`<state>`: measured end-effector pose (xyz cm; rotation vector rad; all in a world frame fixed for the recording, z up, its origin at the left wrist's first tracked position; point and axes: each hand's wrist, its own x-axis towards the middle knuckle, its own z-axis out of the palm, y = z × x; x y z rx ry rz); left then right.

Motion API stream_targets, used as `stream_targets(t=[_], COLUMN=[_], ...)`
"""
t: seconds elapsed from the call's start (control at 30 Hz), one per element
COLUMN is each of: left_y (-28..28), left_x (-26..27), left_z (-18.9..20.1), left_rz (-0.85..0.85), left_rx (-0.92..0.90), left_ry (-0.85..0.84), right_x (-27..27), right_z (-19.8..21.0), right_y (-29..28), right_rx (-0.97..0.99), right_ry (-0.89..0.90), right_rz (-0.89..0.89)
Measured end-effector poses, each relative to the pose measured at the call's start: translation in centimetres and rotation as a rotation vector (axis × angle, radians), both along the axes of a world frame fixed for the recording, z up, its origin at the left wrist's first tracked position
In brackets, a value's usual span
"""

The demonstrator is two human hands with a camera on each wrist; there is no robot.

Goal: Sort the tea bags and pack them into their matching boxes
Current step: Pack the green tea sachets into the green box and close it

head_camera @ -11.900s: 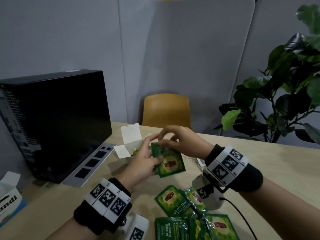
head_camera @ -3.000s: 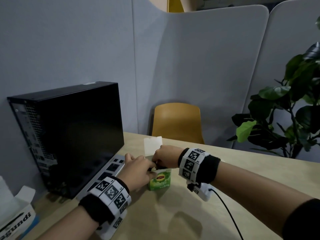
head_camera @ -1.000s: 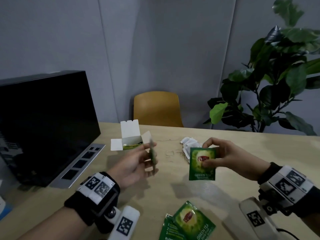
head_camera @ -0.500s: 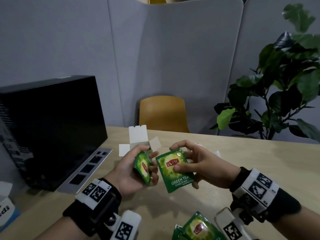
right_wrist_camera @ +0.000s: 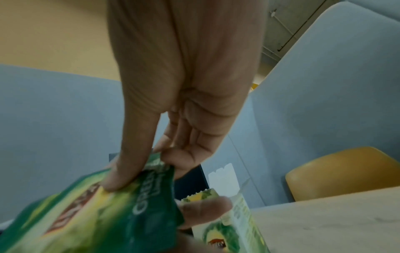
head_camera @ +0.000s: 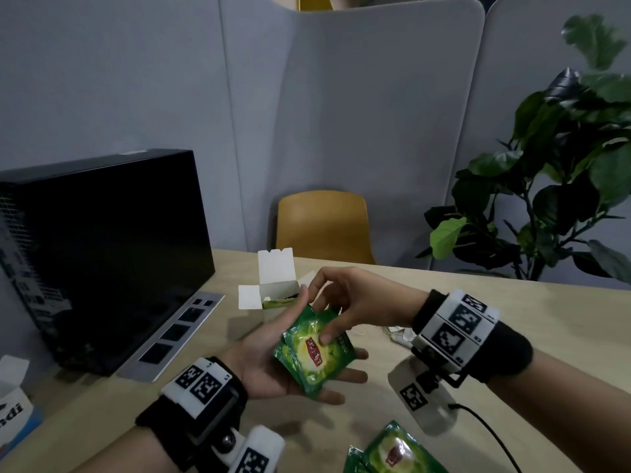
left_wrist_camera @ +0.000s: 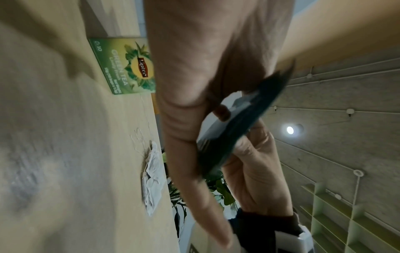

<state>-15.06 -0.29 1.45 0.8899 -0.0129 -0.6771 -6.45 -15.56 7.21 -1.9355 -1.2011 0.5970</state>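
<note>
Two green tea sachets [head_camera: 316, 353] lie stacked on my left hand [head_camera: 266, 367], which is held palm up with its fingers stretched out beneath them. My right hand [head_camera: 358, 302] pinches the top sachet [right_wrist_camera: 97, 214], thumb on its face and fingers behind its far edge. In the left wrist view the sachets [left_wrist_camera: 244, 123] show edge-on between both hands. Just beyond the hands stands the open green tea box [head_camera: 276, 295], flaps up, with a sachet inside. More green sachets [head_camera: 392, 452] lie at the table's near edge. White unwrapped tea bags [left_wrist_camera: 151, 179] lie behind my right wrist.
A black computer case [head_camera: 102, 250] fills the table's left side. A white carton [head_camera: 10, 404] sits at the left edge. A yellow chair [head_camera: 321, 227] and a leafy plant [head_camera: 546, 199] stand behind the table, before grey partitions. A cable [head_camera: 491, 435] trails from my right wrist.
My right hand has brought its sachet over and laid it on the one in my left hand. My left hand has turned palm up and flattened under both.
</note>
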Motion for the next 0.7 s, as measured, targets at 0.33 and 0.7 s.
stream_targets(t=[0.33,0.7], left_y=[0.8,-0.1], left_x=[-0.2,0.3], left_z=[0.1,-0.7], left_rz=[-0.003,0.474], left_rx=[0.012,0.084], left_ry=[-0.099,-0.086], right_x=[-0.2,0.3], right_z=[-1.0,-4.0], right_y=[0.8,-4.3], right_rx=[0.116,-0.104], right_ry=[-0.081,0.139], right_rz=[-0.026,-0.196])
